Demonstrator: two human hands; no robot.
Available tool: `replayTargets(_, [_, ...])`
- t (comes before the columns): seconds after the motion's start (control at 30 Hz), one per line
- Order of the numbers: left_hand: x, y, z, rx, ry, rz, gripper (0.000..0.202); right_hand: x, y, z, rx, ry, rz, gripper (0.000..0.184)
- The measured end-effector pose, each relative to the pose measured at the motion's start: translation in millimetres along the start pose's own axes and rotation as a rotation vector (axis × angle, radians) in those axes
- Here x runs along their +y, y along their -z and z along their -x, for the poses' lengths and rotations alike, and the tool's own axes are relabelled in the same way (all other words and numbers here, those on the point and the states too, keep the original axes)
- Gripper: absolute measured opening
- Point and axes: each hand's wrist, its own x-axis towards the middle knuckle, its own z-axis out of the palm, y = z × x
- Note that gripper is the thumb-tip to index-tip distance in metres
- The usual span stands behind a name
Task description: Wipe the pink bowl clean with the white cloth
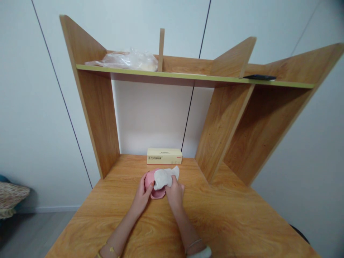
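Nearby, a box point(164, 156) sits behind left hand point(142, 197) gripping bowl point(158, 194), right hand point(175, 193) clutching cloth point(163, 177).

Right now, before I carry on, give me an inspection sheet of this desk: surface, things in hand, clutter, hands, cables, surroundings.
Surface: wooden desk top with a wooden shelf unit standing at its back.
Job's things: pink dish on the desk, partly covered by a white cloth.
Clutter: cream box at the back of the desk; plastic bag on the upper shelf, left; dark flat object on the upper shelf, right.
Grippers: left hand grips the dish's edge; right hand holds the cloth against the dish.
Cables: nothing seen.
Surroundings: pale wall panels behind; patterned cushion at far left.
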Motion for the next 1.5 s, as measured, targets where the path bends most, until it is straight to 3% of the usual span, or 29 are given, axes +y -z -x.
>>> replayTargets(0.17, [2.3, -0.6, 0.6, 0.021, 0.034, -0.029, 0.055, 1.0, -6.2, -1.4, -0.106, -0.061, 0.052, 0.025])
replayTargets(0.33, [6.0, 1.1, 3.6, 0.006, -0.003, -0.026, 0.055, 1.7, -3.8, 1.6, 0.012, 0.011, -0.011, 0.017])
replayTargets(0.53, [9.9, 1.4, 4.9, -0.018, -0.056, -0.039, 0.052, -2.3, 1.9, 4.6, 0.093, 0.128, -0.075, 0.024])
replayTargets(0.73, [9.8, 0.1, 4.9, 0.03, -0.042, -0.06, 0.049, -6.8, -1.7, 3.0, -0.054, -0.021, 0.048, 0.02])
replayTargets(0.87, [11.0, 0.7, 5.4, 0.03, -0.059, -0.076, 0.05, -7.8, -2.6, 3.7, -0.104, -0.031, 0.081, 0.024])
replayTargets(1.23, [3.9, 2.4, 4.6, 0.023, -0.067, -0.095, 0.049, -0.1, -1.2, 4.4, 0.118, 0.128, -0.07, 0.023])
replayTargets(1.37, [6.2, 1.4, 5.1, 0.008, -0.104, -0.143, 0.049, -1.2, -0.3, 3.0, 0.059, 0.083, -0.046, 0.02])
replayTargets(1.5, [9.1, -0.8, 7.2, 0.017, -0.129, -0.213, 0.05, -3.2, -1.1, 2.0, -0.099, -0.035, 0.09, 0.024])
